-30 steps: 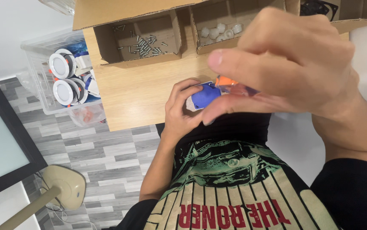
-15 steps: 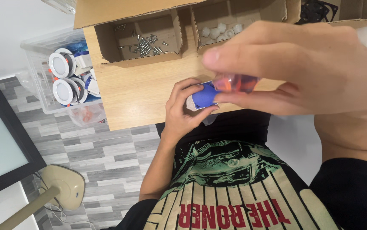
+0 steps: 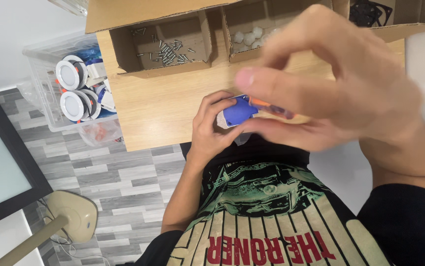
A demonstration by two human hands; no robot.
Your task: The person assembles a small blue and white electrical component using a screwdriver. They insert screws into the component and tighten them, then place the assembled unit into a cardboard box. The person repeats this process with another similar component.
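L hand [image 3: 212, 133] fingers round blue part [image 3: 239, 111]; R hand [image 3: 340, 93] fingers pinching orange-handled tool [image 3: 271, 107].

A wooden tabletop [image 3: 173, 106] stretches beyond the hands. Past them, at its far edge, sit open cardboard boxes — one [image 3: 160, 47] holding loose metal screws [image 3: 168, 49], the next [image 3: 252, 29] holding small white round pieces [image 3: 249, 35]. Off to the left of the hands, a clear plastic bin [image 3: 45, 83] holds round white light fittings [image 3: 69, 75]. Below lies grey plank flooring [image 3: 109, 172] — with a beige stand base [image 3: 72, 216].
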